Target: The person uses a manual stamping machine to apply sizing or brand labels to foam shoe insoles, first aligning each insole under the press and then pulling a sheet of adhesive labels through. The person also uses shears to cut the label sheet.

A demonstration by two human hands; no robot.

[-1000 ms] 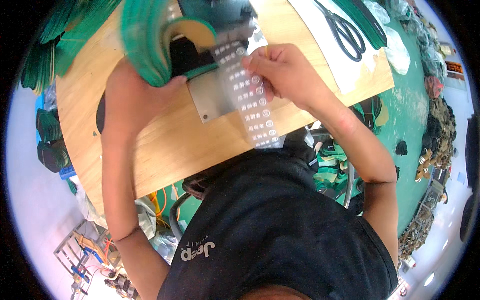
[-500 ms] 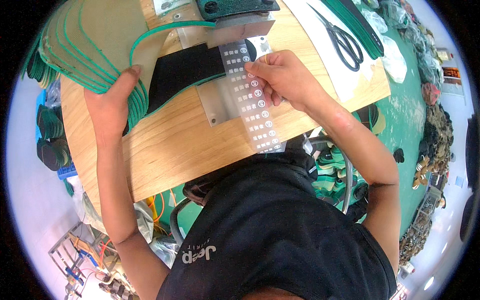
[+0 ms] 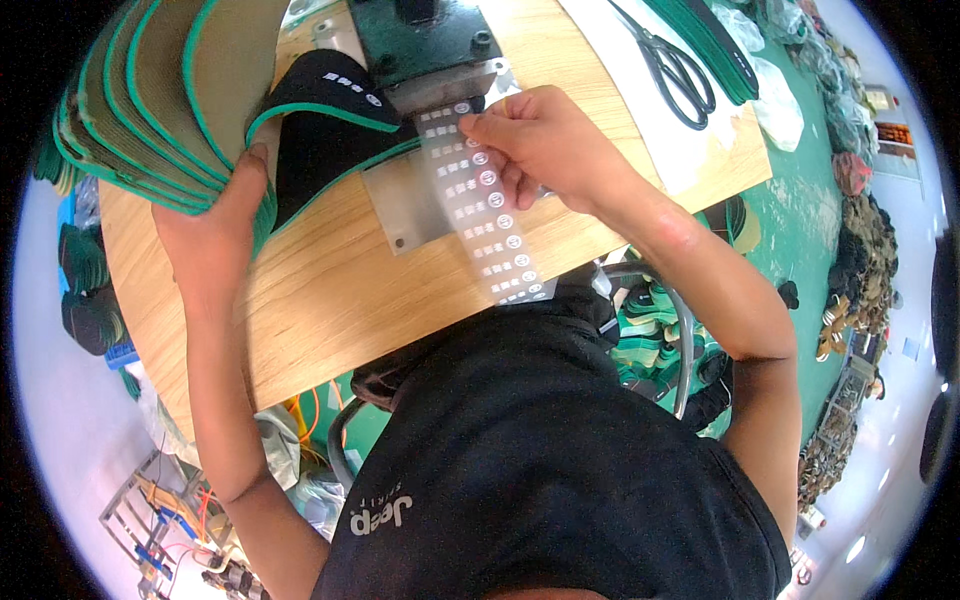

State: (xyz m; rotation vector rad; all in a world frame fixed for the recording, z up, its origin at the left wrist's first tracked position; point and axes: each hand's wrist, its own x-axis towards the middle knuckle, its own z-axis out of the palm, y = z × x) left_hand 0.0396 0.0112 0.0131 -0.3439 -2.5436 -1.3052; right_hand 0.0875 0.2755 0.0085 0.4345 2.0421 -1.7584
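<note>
Label-peeling looks like the step in hand: right hand (image 3: 545, 150) pinches a sticker off the clear label strip (image 3: 480, 205) lying across the metal plate (image 3: 400, 205). Left hand (image 3: 215, 225), at nine o'clock, clamps the green-edged insole stack (image 3: 160, 100); black insole (image 3: 325, 125) on the bench (image 3: 320, 300) likely needs careful sticker placement.

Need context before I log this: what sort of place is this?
Probably a footwear workshop. The left hand holds a stack of green-edged insoles, the right hand handles a clear label strip by a small press, with scissors on the wooden bench.
</note>
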